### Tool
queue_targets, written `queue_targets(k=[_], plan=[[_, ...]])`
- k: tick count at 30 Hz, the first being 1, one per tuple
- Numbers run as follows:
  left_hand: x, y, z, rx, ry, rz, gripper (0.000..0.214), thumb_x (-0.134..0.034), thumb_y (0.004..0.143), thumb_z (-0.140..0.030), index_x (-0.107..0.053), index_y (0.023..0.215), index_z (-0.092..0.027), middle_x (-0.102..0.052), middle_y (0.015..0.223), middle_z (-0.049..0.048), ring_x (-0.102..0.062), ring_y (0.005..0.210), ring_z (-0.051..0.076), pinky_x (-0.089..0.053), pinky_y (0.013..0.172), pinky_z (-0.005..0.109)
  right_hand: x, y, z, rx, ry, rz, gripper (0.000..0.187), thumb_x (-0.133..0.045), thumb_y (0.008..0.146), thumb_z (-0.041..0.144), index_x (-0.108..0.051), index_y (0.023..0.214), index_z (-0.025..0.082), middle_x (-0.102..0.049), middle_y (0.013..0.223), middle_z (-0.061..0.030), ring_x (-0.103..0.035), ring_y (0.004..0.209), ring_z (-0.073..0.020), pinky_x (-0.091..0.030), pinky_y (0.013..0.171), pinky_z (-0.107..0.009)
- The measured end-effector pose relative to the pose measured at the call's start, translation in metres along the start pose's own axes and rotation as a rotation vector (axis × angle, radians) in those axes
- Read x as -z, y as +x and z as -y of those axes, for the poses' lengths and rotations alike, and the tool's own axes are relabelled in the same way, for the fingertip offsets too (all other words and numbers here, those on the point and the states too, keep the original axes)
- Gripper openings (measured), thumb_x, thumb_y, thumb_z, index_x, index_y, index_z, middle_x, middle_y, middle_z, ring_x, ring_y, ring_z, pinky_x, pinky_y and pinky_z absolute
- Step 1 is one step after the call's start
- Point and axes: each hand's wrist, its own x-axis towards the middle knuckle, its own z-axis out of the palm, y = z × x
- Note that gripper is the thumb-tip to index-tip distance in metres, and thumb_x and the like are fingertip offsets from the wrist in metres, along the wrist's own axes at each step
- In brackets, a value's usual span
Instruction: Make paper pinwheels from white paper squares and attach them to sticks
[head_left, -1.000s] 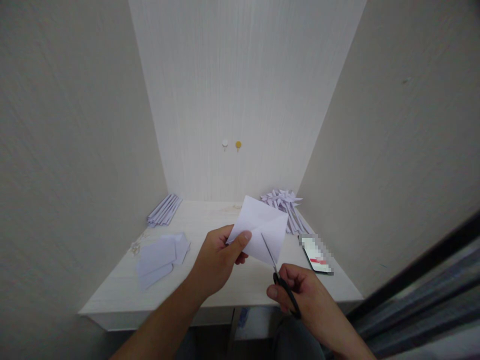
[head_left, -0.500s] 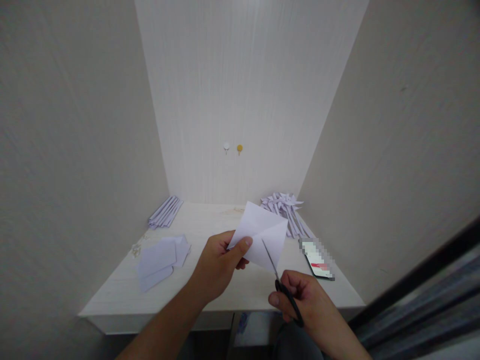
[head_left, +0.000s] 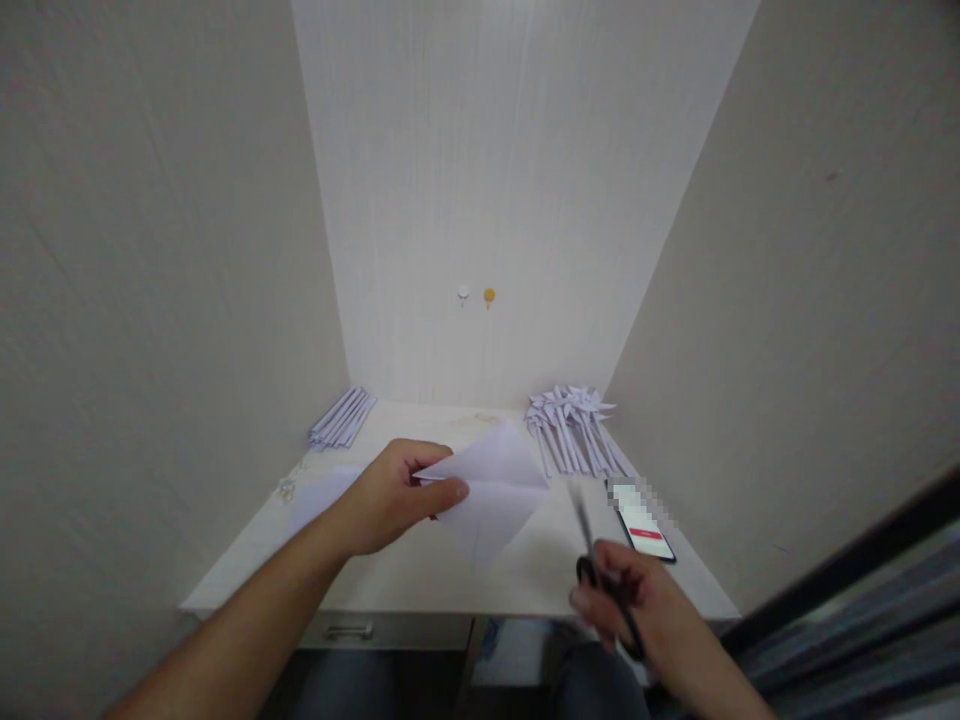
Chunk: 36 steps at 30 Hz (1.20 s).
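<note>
My left hand [head_left: 394, 497] is closed in a pinch on a white sheet of paper [head_left: 495, 490] with fold creases, held over the middle of the pale desk [head_left: 420, 570]. The sheet now lies tilted, almost flat. My right hand [head_left: 637, 605] grips black-handled scissors [head_left: 589, 545], its fingers through the loops, blades pointing up and away. The scissors are blurred and stand apart from the paper, to its right.
A pile of folded paper pinwheels on sticks [head_left: 571, 425] lies at the back right. Rolled paper sticks [head_left: 341, 418] lie at the back left, flat sheets [head_left: 322, 492] beside my left arm. A phone [head_left: 643, 522] rests at the right edge. Two pins [head_left: 476, 294] stick in the back wall.
The scissors have come out of the paper and moved right and down. My left hand has lowered and tilted the sheet flatter, and the view has shifted.
</note>
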Motion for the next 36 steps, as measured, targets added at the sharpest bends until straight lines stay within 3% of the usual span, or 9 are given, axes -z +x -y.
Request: queue_targets(k=[3,9,11,15,17,20,23,28,36], plan=[[0.005,0.006,-0.012,0.03,0.08,0.197,0.02,-0.078,0.072,-0.032,-0.071,0.066,-0.015,-0.064,0.063,-0.0004,-0.053,0.06,0.012,-0.039,0.056,0.022,0.002,0.014,0.027,0.198,0.078,-0.248,0.042,-0.09,0.068,0.053,-0.066,0.076,0.019,-0.065,0.067,-0.0007,-0.056,0.063,-0.0162,-0.045,0.059,-0.027],[-0.006,0.019,-0.025,0.05,0.127,0.379,0.011,-0.076,0.072,-0.022,-0.069,0.066,-0.015,-0.062,0.061,-0.0024,-0.052,0.056,0.01,-0.038,0.054,0.02,-0.023,0.028,0.049,0.257,0.218,-0.308,0.034,-0.092,0.061,0.037,-0.063,0.065,0.019,-0.064,0.061,0.0008,-0.054,0.055,-0.0138,-0.044,0.052,-0.024],[-0.012,0.02,-0.019,0.008,0.063,0.271,0.012,-0.079,0.07,-0.022,-0.071,0.077,-0.016,-0.062,0.064,-0.0038,-0.053,0.056,0.01,-0.041,0.053,0.019,-0.026,0.029,0.045,0.25,0.234,-0.357,0.032,-0.09,0.06,0.036,-0.063,0.064,0.019,-0.061,0.057,0.0021,-0.05,0.052,-0.0126,-0.041,0.049,-0.024],[-0.035,0.011,0.011,-0.04,-0.225,-0.151,0.041,-0.077,0.076,-0.037,-0.067,0.114,-0.023,-0.07,0.09,0.0005,-0.065,0.07,0.015,-0.053,0.052,0.022,-0.029,0.035,0.038,0.317,0.328,-0.598,0.031,-0.091,0.059,0.035,-0.066,0.066,0.018,-0.059,0.057,0.0043,-0.048,0.052,-0.0107,-0.04,0.048,-0.022],[-0.053,0.004,0.028,-0.006,-0.331,-0.166,0.049,-0.078,0.077,-0.044,-0.064,0.119,-0.022,-0.074,0.094,0.0043,-0.07,0.072,0.019,-0.056,0.052,0.026,-0.034,0.038,0.036,0.345,0.396,-0.676,0.031,-0.091,0.061,0.036,-0.068,0.07,0.018,-0.064,0.061,0.003,-0.052,0.054,-0.0117,-0.044,0.05,-0.022],[-0.079,-0.002,0.044,0.004,-0.344,-0.2,0.038,-0.08,0.076,-0.048,-0.072,0.089,-0.014,-0.073,0.077,0.0078,-0.069,0.069,0.02,-0.057,0.057,0.027,-0.044,0.04,0.036,0.367,0.427,-0.713,0.031,-0.091,0.064,0.038,-0.071,0.077,0.018,-0.07,0.067,-0.0003,-0.059,0.058,-0.0144,-0.051,0.054,-0.024],[-0.092,0.001,0.048,0.022,-0.398,-0.272,0.035,-0.081,0.076,-0.048,-0.073,0.076,-0.013,-0.072,0.066,0.0074,-0.067,0.06,0.018,-0.054,0.053,0.027,-0.052,0.04,0.039,0.363,0.413,-0.709,0.03,-0.092,0.065,0.037,-0.072,0.076,0.018,-0.071,0.066,-0.0014,-0.06,0.056,-0.0151,-0.051,0.051,-0.024],[-0.09,0.007,0.041,-0.026,-0.395,-0.397,0.031,-0.081,0.077,-0.045,-0.074,0.073,-0.014,-0.074,0.062,0.0059,-0.067,0.054,0.017,-0.055,0.054,0.027,-0.052,0.044,0.043,0.34,0.48,-0.628,0.029,-0.092,0.064,0.037,-0.074,0.076,0.018,-0.075,0.069,-0.0029,-0.064,0.058,-0.0166,-0.054,0.053,-0.025],[-0.077,0.009,0.029,-0.068,-0.237,-0.385,0.026,-0.074,0.086,-0.04,-0.074,0.081,-0.014,-0.077,0.064,0.0057,-0.072,0.057,0.019,-0.056,0.055,0.027,-0.039,0.054,0.041,0.343,0.391,-0.615,0.026,-0.09,0.064,0.036,-0.07,0.067,0.018,-0.068,0.059,-0.0001,-0.057,0.054,-0.0143,-0.048,0.049,-0.024]])
